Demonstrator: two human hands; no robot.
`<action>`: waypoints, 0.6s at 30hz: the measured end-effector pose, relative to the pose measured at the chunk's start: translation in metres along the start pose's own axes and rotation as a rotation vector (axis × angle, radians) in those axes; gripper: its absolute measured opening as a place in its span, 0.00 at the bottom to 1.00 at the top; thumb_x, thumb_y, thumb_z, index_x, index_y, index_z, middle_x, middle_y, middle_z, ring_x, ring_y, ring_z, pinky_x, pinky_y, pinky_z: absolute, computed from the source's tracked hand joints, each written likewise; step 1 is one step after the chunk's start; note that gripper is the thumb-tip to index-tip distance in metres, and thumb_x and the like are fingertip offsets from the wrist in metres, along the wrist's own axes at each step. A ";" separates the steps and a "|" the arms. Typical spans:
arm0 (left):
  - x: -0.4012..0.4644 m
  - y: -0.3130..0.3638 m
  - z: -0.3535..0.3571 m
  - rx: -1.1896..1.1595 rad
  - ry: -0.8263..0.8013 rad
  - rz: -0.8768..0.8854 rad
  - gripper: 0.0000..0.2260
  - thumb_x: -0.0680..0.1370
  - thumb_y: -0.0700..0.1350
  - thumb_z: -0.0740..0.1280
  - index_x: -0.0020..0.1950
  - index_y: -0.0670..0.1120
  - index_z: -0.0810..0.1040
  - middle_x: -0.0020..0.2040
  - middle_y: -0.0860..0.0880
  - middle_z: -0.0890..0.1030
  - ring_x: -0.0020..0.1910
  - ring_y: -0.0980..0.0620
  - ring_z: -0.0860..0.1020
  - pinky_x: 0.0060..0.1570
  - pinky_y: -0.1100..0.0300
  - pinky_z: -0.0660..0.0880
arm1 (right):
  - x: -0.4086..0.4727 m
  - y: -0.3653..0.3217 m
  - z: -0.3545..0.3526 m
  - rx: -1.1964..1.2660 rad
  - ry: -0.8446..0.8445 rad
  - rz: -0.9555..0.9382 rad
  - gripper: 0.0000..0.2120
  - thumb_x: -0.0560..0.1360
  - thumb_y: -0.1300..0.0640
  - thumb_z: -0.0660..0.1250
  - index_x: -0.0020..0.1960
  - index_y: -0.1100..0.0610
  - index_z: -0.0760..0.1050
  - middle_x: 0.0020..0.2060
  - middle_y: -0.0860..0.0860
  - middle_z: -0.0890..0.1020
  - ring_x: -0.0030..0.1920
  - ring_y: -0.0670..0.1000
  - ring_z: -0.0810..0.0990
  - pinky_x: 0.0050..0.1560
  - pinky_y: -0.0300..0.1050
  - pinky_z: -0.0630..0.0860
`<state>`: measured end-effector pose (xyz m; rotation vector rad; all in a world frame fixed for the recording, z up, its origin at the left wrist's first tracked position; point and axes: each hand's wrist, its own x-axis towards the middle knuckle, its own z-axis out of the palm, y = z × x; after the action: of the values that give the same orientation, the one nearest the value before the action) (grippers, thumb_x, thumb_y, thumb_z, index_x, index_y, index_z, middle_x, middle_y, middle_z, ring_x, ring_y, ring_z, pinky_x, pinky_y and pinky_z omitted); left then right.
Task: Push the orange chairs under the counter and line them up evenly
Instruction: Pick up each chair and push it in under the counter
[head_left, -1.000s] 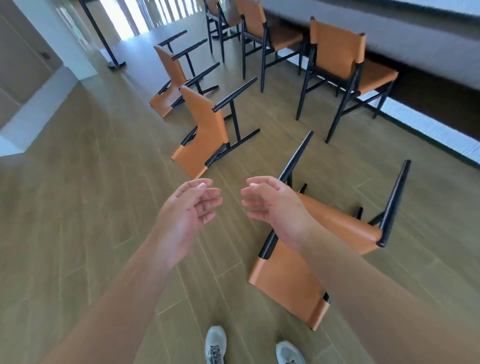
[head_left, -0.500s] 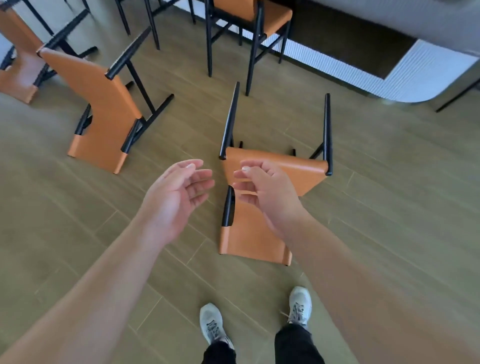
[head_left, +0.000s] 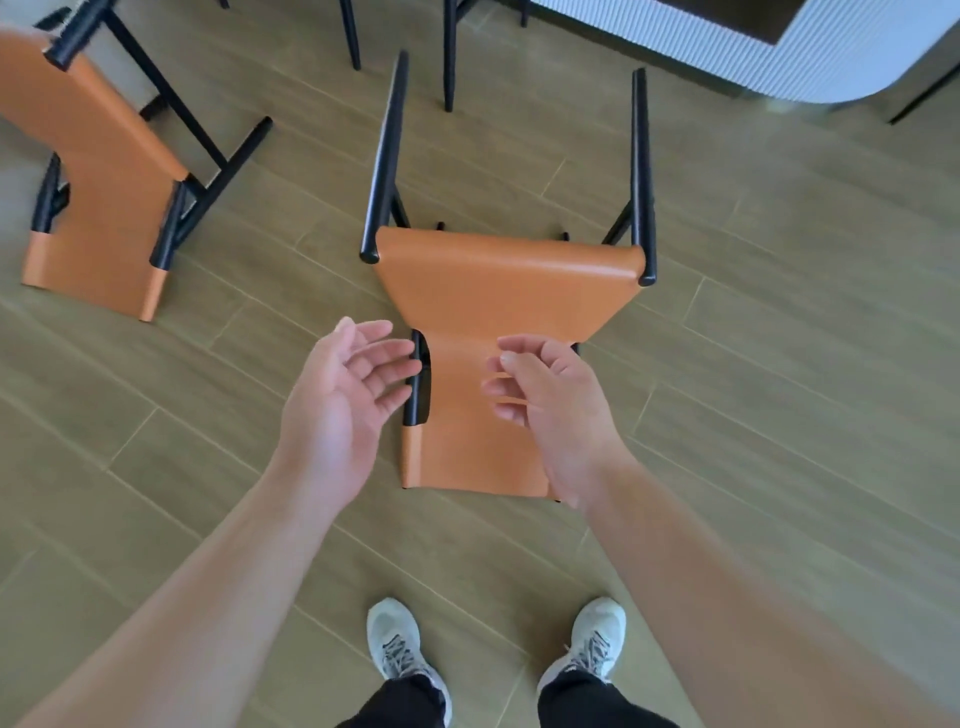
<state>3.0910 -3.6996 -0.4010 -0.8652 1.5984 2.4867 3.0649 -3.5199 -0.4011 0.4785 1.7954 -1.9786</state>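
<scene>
An orange chair (head_left: 498, 291) with a black frame lies tipped on its back on the wooden floor right in front of me, its legs pointing away toward the counter (head_left: 779, 57). My left hand (head_left: 343, 395) hovers at the chair's left side with relaxed fingers, holding nothing. My right hand (head_left: 550, 400) hangs above the backrest, fingers loosely curled, also holding nothing. A second orange chair (head_left: 98, 192) lies toppled at the upper left.
Black legs of an upright chair (head_left: 449, 57) stand beyond the fallen one near the counter's white ribbed base. A dark thin leg (head_left: 919, 98) shows at the far right. My two sneakers (head_left: 395, 644) stand just behind the chair.
I have stepped round and looked down, so the fallen chair now lies straight ahead of my feet. Both hands have dropped lower toward its backrest, still holding nothing.
</scene>
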 end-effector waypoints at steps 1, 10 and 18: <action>0.012 -0.021 0.002 -0.001 -0.010 -0.006 0.15 0.83 0.54 0.56 0.56 0.47 0.79 0.48 0.48 0.84 0.49 0.50 0.82 0.55 0.51 0.73 | 0.012 0.018 -0.011 -0.015 0.013 -0.003 0.11 0.71 0.51 0.65 0.52 0.48 0.78 0.46 0.47 0.85 0.43 0.45 0.83 0.42 0.41 0.76; 0.135 -0.261 -0.043 0.105 -0.086 -0.058 0.17 0.77 0.59 0.61 0.55 0.48 0.79 0.49 0.48 0.84 0.49 0.50 0.82 0.50 0.54 0.73 | 0.143 0.264 -0.102 -0.124 0.147 0.059 0.06 0.78 0.56 0.66 0.54 0.47 0.78 0.50 0.47 0.82 0.42 0.42 0.83 0.41 0.39 0.77; 0.236 -0.472 -0.145 0.869 -0.125 0.295 0.19 0.76 0.69 0.53 0.52 0.60 0.76 0.50 0.57 0.80 0.52 0.62 0.78 0.52 0.69 0.70 | 0.242 0.499 -0.153 -0.517 0.152 0.140 0.11 0.76 0.51 0.67 0.57 0.43 0.72 0.51 0.43 0.77 0.42 0.38 0.76 0.35 0.34 0.69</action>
<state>3.1152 -3.6633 -0.9468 -0.3513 2.5411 1.5905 3.1165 -3.4237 -0.9661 0.5714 2.1996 -1.3418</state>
